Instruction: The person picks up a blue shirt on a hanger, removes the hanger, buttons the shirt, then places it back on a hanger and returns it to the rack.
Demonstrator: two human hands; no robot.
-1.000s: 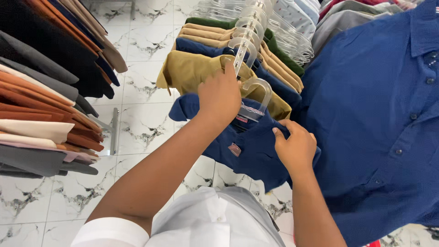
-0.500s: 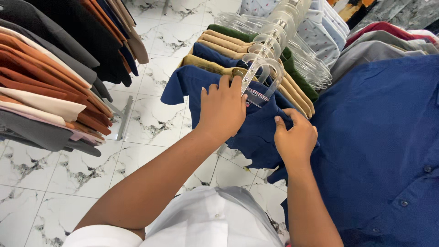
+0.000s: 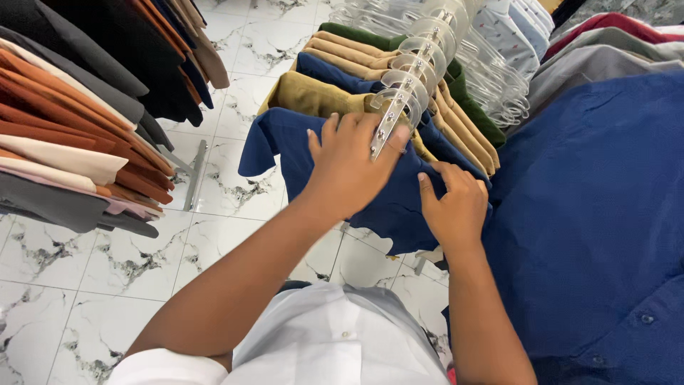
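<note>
Left hand: the left hand (image 3: pixel 349 167) lies spread and released, palm down, flat on the navy shirt (image 3: pixel 388 192); its fingertips touch the clear plastic hanger (image 3: pixel 395 107) at the shirt's neck.
Right hand: the right hand (image 3: pixel 456 207) is partly curled and pinches the navy cloth just beside the left hand, thumb pointing up toward the hanger.
Navy shirt: it hangs at the front of the rack row, one short sleeve sticking out to the left above the floor.
Behind it: an olive-tan shirt (image 3: pixel 310 96), another navy one, several tan ones and a dark green shirt (image 3: pixel 356 34) hang packed together, each on a clear hanger.
Right side: a large blue buttoned shirt (image 3: pixel 591 228) hangs close against the right forearm; grey and red garments sit above it.
Left side: a rack of orange, cream, grey and black folded-over garments (image 3: pixel 64 142).
Floor: white marble-patterned tiles (image 3: pixel 107 264).
Person: white shirt front (image 3: pixel 320 342) at the bottom edge.
</note>
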